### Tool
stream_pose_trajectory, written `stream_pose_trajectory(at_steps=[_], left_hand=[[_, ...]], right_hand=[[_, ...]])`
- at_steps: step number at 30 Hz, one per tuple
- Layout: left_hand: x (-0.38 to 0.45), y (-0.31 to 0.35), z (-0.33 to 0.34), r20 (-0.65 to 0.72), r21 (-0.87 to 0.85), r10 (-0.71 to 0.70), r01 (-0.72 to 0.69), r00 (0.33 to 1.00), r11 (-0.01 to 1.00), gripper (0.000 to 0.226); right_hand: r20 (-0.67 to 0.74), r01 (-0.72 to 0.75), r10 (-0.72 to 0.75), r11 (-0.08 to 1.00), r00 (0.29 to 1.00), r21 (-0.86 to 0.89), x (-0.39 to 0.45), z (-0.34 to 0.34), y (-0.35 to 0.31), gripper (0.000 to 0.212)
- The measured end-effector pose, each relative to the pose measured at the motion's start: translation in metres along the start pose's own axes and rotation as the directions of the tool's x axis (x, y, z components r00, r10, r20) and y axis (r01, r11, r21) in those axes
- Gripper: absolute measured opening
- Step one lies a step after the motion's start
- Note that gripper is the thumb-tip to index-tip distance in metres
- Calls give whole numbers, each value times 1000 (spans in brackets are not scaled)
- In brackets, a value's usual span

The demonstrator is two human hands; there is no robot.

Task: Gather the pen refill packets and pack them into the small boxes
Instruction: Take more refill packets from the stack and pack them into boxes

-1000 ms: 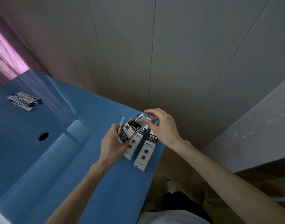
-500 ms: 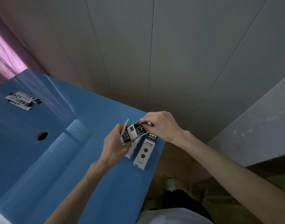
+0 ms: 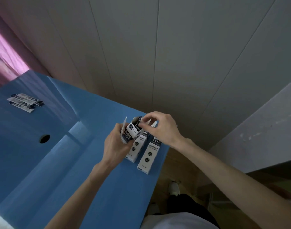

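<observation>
where the view starts nearest, at the bottom edge, a white shirt hem and dark trousers [image 3: 189, 207] show above a pale shoe [image 3: 174, 188] on a wooden floor [image 3: 179, 164]. both bare forearms reach up from there over a blue surface [image 3: 95, 187]. two closed boxes lie flat side by side near the surface's right edge: the right box [image 3: 148, 156] close to the rim, the left box [image 3: 136, 148] just beside it and partly hidden by the fingers. above them the left hand [image 3: 115, 146] is wrapped tight around the lower part of a third, held box [image 3: 130, 132], lifted off the surface and tilted, its top end open with a loose flap [image 3: 125, 122] sticking up on the left. the right hand [image 3: 161, 128] comes in from the right with its fingertips [image 3: 142, 121] pinched together at the box's open mouth; whether they clamp a flap or a packet there cannot be told, as that spot is too small and dark. further left a round hole [image 3: 44, 138] sits in the surface. well apart, at the far left, a small pile of pen refill packets [image 3: 25, 102] lies flat, overlapping one another. beyond the surface rise a pale panelled wall [image 3: 158, 55] and, at the left edge, a pink curtain [image 3: 4, 53].
</observation>
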State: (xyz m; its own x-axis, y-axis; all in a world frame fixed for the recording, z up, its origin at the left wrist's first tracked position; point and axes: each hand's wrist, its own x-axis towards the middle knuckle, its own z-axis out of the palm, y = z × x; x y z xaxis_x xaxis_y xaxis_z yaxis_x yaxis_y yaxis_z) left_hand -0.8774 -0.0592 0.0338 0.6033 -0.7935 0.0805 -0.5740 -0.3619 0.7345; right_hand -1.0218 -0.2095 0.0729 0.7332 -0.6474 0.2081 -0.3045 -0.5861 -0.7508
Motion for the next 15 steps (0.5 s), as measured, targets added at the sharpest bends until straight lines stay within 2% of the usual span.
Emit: stream_pose_trajectory(at_steps=[6,9,13,15], left_hand=[[-3,5,8,18,102,4,-6,1000,995,36],[-4,4,10,20,109,-24,22,999,994,37],[-4,0,7,18,105,-29,27,999,994,41],[-5,-1,6,16,104,-24,22,1000,994,40]], right_hand=[[122,-184,180,983,976,22,4,7,-6,7],[193,-164,170,985,967,-46,6,11,-11,8],[277,-163,160,987,948,-10,6,7,-6,11],[248,-149,142,989,958,9,6,1,-3,12]])
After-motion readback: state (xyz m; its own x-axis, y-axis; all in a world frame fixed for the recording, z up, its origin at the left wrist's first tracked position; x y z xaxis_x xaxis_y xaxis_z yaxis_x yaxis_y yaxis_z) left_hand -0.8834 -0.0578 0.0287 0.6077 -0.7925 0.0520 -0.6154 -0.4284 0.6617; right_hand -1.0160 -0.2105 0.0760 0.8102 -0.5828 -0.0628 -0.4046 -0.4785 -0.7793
